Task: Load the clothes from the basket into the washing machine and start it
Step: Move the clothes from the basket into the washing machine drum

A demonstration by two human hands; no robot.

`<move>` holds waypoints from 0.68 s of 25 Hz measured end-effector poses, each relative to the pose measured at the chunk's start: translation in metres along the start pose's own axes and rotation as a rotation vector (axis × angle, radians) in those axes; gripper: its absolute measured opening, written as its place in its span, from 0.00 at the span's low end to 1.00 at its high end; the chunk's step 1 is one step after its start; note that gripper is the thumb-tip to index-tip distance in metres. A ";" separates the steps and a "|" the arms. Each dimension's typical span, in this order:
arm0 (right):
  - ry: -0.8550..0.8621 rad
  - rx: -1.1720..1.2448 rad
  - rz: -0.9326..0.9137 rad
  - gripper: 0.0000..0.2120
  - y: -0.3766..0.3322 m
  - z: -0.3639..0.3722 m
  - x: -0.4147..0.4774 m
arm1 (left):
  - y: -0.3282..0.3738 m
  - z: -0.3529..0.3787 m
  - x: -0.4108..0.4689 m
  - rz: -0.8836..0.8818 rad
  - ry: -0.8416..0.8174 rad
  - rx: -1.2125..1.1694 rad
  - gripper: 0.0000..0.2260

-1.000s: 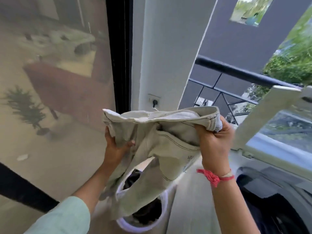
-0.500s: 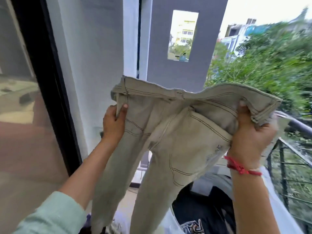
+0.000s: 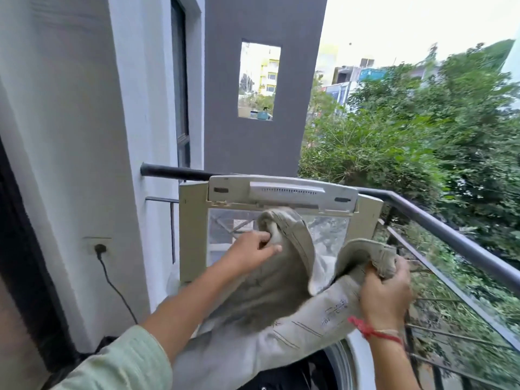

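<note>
I hold a pair of pale beige jeans (image 3: 281, 299) by the waistband above the top-loading washing machine. My left hand (image 3: 253, 249) grips one side of the waistband. My right hand (image 3: 385, 291), with a red thread at the wrist, grips the other side. The jeans sag between my hands, and their legs hang down over the drum opening (image 3: 340, 361), where dark clothes lie. The machine's lid (image 3: 281, 192) stands upright behind the jeans. The basket is out of view.
A dark metal balcony railing (image 3: 450, 237) runs behind and to the right of the machine. A white wall with a socket and plugged-in black cable (image 3: 100, 249) is at left. Green trees (image 3: 408, 142) and buildings lie beyond the railing.
The jeans came up out of the basket, were spread at chest height, and now sit lower and further right, over the machine's drum. My view has swung right toward the lid.
</note>
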State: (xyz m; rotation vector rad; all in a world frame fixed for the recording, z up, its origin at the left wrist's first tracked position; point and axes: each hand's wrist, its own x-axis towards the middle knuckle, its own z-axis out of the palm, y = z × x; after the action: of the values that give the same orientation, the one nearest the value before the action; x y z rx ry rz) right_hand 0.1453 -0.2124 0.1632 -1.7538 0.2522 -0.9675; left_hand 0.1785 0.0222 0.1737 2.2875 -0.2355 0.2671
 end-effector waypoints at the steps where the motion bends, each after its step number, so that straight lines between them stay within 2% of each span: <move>1: -0.045 -0.104 0.029 0.11 0.019 0.001 -0.003 | -0.010 0.012 -0.003 -0.030 -0.079 0.027 0.13; 2: -0.152 -0.222 0.085 0.11 0.039 0.003 -0.006 | -0.020 0.022 -0.007 -0.072 -0.132 0.025 0.08; 5: -0.679 -0.502 0.307 0.10 0.090 0.013 -0.024 | -0.056 0.031 -0.026 -0.191 -0.261 0.002 0.12; 6: -0.742 -0.543 0.334 0.08 0.097 0.017 -0.029 | -0.068 0.028 -0.033 -0.213 -0.270 0.001 0.11; 7: -0.731 -0.567 0.331 0.05 0.098 0.022 -0.032 | -0.079 0.021 -0.043 -0.232 -0.253 -0.025 0.09; 10: -0.697 -0.481 0.217 0.05 0.074 0.046 -0.035 | -0.129 -0.016 -0.083 -0.357 -0.012 -0.054 0.03; 12: -0.744 -0.402 0.150 0.07 0.054 0.071 -0.046 | -0.175 -0.043 -0.119 -0.462 0.096 -0.027 0.05; 13: -0.801 -0.413 0.079 0.10 0.044 0.086 -0.060 | -0.200 -0.053 -0.137 -0.519 0.097 0.012 0.07; 15: -1.055 -0.441 -0.119 0.19 0.025 0.125 -0.111 | -0.251 -0.065 -0.175 -0.647 -0.041 0.204 0.15; 17: -1.416 -0.470 -0.326 0.33 0.009 0.164 -0.177 | -0.288 -0.061 -0.213 -0.778 -0.293 0.394 0.31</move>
State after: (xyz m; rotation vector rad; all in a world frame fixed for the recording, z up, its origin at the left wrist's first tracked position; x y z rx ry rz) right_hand 0.1492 0.0018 0.0529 -2.5241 -0.7878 0.3350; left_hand 0.0397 0.2759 -0.0463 2.5997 0.6095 -0.4616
